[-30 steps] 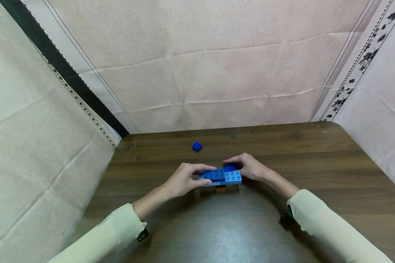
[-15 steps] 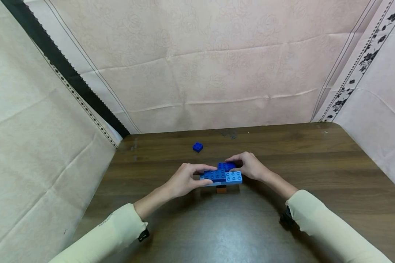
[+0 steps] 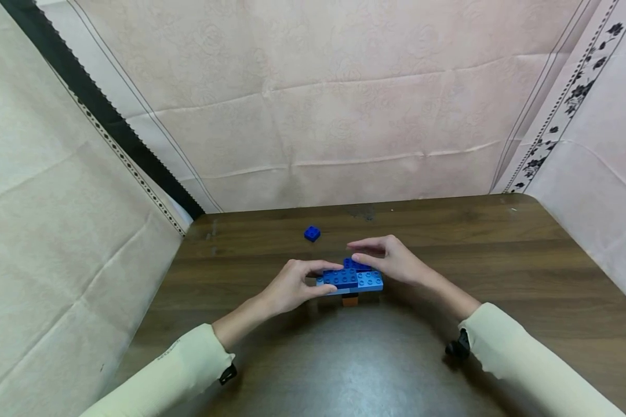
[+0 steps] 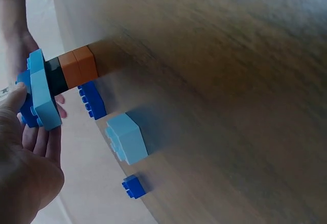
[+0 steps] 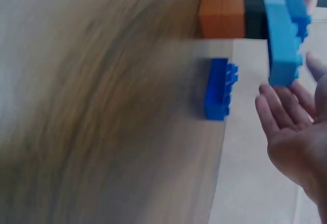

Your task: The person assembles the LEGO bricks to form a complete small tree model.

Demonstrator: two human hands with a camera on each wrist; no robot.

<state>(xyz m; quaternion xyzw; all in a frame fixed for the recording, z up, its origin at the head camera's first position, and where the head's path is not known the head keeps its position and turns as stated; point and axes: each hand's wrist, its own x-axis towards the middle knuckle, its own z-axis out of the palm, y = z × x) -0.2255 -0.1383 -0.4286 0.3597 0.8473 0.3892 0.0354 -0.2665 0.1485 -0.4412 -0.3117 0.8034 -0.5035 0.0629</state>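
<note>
A stack of toy building bricks stands on the table, with orange bricks (image 4: 77, 66) at the bottom and a black brick (image 5: 255, 16) above. Light blue bricks (image 4: 45, 96) lie crosswise over these, topped by a dark blue brick (image 3: 340, 278). At the left end of this top part, my left hand (image 3: 294, 284) pinches it between thumb and fingers. My right hand (image 3: 399, 260) is apart from the stack, holding nothing, thumb and fingers spread. Below its thumb, behind the stack, a blue brick (image 5: 218, 89) lies on the table, partly hidden in the head view.
Toward the back of the wooden table (image 3: 448, 231) lies a small blue brick (image 3: 312, 233). A light blue brick (image 4: 127, 138) stands on the table between it and the stack in the left wrist view. Pale patterned cloth (image 3: 313, 116) hangs beyond the table's edges.
My right hand shifted the blue brick behind the stack slightly left, then let go and rose away with its fingers opening. My left hand has stayed on the stack.
</note>
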